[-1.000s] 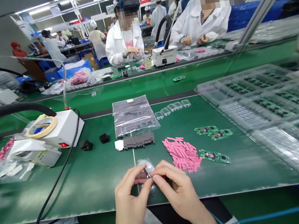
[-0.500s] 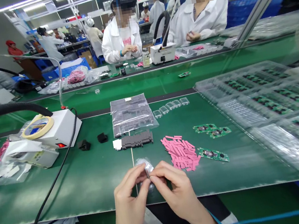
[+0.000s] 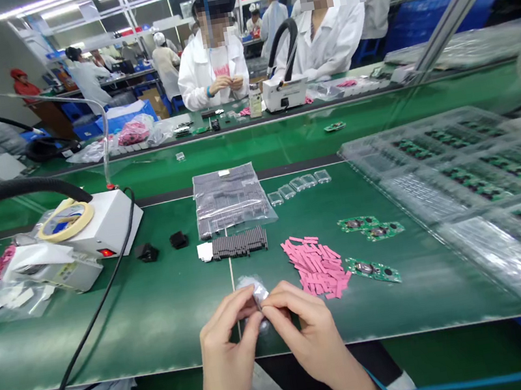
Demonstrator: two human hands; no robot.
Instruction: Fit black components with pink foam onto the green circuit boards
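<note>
My left hand (image 3: pixel 225 339) and my right hand (image 3: pixel 304 330) meet over the near edge of the green table, thumbs and fingers pinched together. Between the fingertips is something small that I cannot make out, mostly covered by the fingers. Shiny clear plastic (image 3: pixel 257 288) shows just behind and under the fingertips; whether it is held or lies on the table is unclear. To the right of my hands lies a heap of pink strips (image 3: pixel 316 265). Beyond them is a row of dark-edged flat parts (image 3: pixel 238 243). A green circuit board (image 3: pixel 374 269) rests right of the pink heap.
A bag of grey strips (image 3: pixel 227 197) lies behind, beside several clear square pieces (image 3: pixel 298 185). Clear trays of boards (image 3: pixel 464 169) fill the right. On the left stand a white box (image 3: pixel 108 229) with a black cable (image 3: pixel 99 316) and two black blocks (image 3: pixel 178 239). Co-workers sit opposite.
My hands keep nearly the same pinch in the same place. On the green strip beyond the table, a circuit board and a clear piece have shifted right. The co-worker at upper right has moved left.
</note>
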